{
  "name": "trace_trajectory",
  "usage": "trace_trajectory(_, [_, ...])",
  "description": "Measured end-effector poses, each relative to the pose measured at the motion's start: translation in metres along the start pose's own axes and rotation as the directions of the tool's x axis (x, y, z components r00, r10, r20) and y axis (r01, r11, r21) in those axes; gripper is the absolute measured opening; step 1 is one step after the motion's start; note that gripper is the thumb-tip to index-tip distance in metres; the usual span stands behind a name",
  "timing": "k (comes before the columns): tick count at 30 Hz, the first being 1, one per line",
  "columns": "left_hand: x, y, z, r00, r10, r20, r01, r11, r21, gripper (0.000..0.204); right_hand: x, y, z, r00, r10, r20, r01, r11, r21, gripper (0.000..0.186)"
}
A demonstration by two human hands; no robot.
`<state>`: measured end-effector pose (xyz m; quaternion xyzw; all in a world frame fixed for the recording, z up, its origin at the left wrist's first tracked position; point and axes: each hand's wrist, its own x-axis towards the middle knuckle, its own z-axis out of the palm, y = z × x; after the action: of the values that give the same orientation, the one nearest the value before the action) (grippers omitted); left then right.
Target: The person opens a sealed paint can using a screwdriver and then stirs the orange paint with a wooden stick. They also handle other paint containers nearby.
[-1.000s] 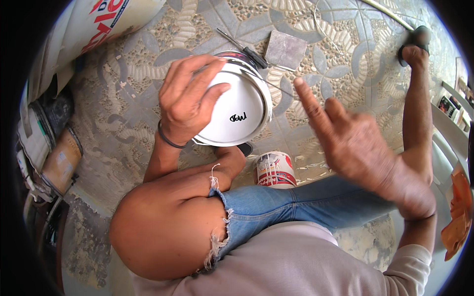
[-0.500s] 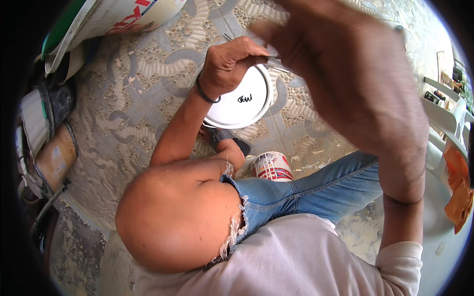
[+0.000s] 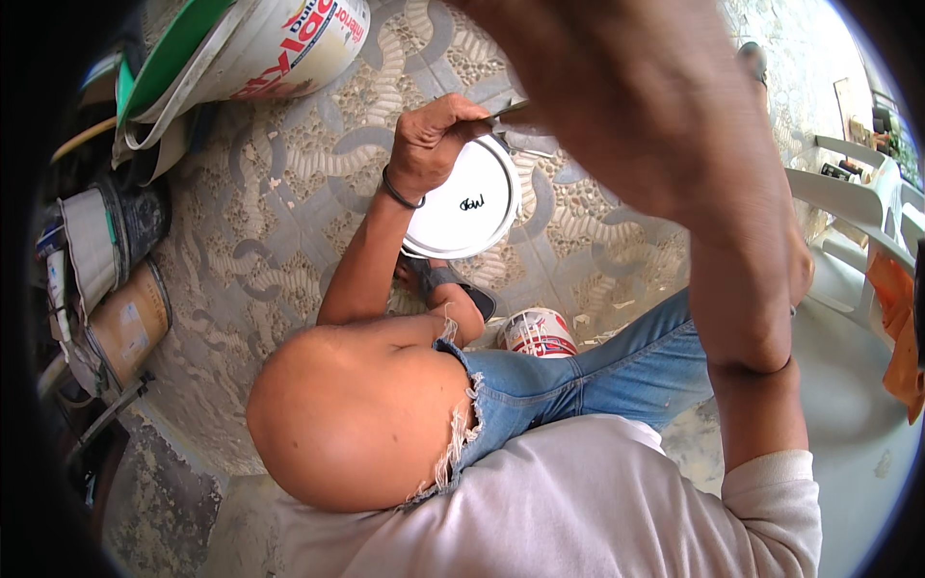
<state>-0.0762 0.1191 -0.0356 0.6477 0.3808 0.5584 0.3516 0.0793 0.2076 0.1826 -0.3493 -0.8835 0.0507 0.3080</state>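
The bare left hand [image 3: 434, 144], with a thin black band [image 3: 400, 193] round its wrist, is bent with thumb and fingers pinched together on a thin dark strip [image 3: 508, 110]. The strip's end points toward the right hand [image 3: 612, 72], which is large and blurred close to the camera, and partly cut off by the upper edge; whether its fingers are spread or closed on something, I cannot tell.

Below the left hand is a round white container [image 3: 462, 226] on the patterned tile-and-pebble floor [image 3: 318, 183], its flat face turned up and marked with black handwriting. The left hand overlaps the far part of that face in this view. A flat grey square slab [image 3: 532, 143] shows just beyond the container's right edge, mostly behind the right hand.

A foot in a dark open-backed slipper [image 3: 474, 301] rests at the near side of the container. To its right, near the blue frayed denim shorts [image 3: 525, 385], is a small white-and-red bucket [image 3: 537, 332] with pale drips down its side. A large white bucket with red lettering [image 3: 308, 43] is at the upper left, and a white plastic chair [image 3: 848, 193] at the right, near a crumpled orange cloth [image 3: 896, 332].
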Motion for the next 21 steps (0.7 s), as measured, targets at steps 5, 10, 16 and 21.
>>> trace_trajectory(5, [0.007, -0.007, 0.012, 0.986, -0.161, 0.049, 0.166, 0.978, -0.129, 0.016, -0.011, -0.002, 0.003, 0.612, 0.268, 0.744, -0.238, 0.960, -0.150, 0.044])
trace_trajectory(10, [0.004, -0.008, 0.007, 0.960, -0.259, 0.106, 0.272, 0.952, -0.142, 0.010, -0.017, 0.008, -0.004, 0.519, 0.020, 0.854, -0.035, 0.999, -0.002, 0.024])
trace_trajectory(16, [0.010, 0.014, -0.005, 0.987, -0.162, 0.022, 0.141, 0.912, 0.384, 0.020, -0.046, 0.079, 0.013, 0.566, -0.178, 0.805, 0.078, 0.984, 0.163, 0.021])
trace_trajectory(21, [-0.002, 0.016, -0.009, 0.935, -0.349, 0.065, 0.275, 0.828, 0.488, 0.015, -0.071, 0.165, 0.035, 0.481, -0.109, 0.870, -0.408, 0.851, 0.332, 0.027])
